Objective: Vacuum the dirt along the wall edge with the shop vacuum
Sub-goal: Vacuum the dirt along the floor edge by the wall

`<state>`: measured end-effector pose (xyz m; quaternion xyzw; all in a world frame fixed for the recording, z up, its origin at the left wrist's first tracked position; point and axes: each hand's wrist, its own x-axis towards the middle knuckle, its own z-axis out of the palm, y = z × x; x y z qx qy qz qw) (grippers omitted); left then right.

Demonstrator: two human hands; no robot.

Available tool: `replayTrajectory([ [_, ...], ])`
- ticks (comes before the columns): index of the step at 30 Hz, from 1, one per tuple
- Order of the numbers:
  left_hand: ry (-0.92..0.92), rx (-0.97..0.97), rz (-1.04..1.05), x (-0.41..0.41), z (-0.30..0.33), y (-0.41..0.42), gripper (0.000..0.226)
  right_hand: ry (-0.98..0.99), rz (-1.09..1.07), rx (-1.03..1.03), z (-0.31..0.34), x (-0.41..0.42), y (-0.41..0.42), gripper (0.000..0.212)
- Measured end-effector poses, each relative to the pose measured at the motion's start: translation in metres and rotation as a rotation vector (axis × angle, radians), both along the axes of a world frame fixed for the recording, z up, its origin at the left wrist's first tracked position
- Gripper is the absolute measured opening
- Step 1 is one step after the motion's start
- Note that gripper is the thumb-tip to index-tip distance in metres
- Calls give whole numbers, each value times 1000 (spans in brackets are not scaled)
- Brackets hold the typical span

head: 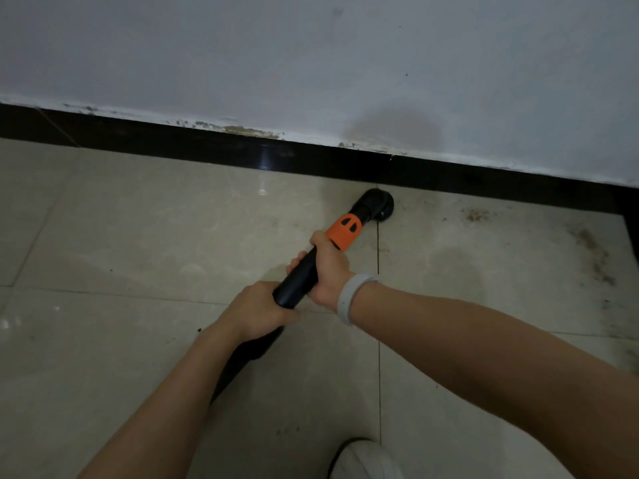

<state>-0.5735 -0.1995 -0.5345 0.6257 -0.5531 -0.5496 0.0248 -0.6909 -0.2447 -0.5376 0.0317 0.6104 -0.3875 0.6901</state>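
Two hands wrap the black wand [300,275]: left hand [260,310] nearer, right hand [327,267] just ahead. Beyond the fingers, the round nozzle [378,205] sits by the baseboard [207,143]. Dirt [587,243] lies well right; a straight push might miss it or scrape the skirting.

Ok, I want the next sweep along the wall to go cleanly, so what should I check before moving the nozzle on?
1. Both-hand grip on the black vacuum wand: left hand and right hand wrap it. Ok.
2. Round black brush nozzle down on the beige tile floor: ok.
3. Nozzle close to the black baseboard: ok.
4. Brown dirt patches remaining to the right: not ok.
5. Suction running: cannot tell.
6. White shoe clear of the wand: ok.
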Motion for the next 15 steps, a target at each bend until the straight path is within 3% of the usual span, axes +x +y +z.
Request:
replayTrajectory([
  [6, 7, 94, -17, 30, 4, 12, 24, -36, -31, 47, -2, 24, 24, 16],
  [15, -103, -70, -59, 7, -6, -8, 19, -86, -52, -73, -9, 9, -5, 13],
])
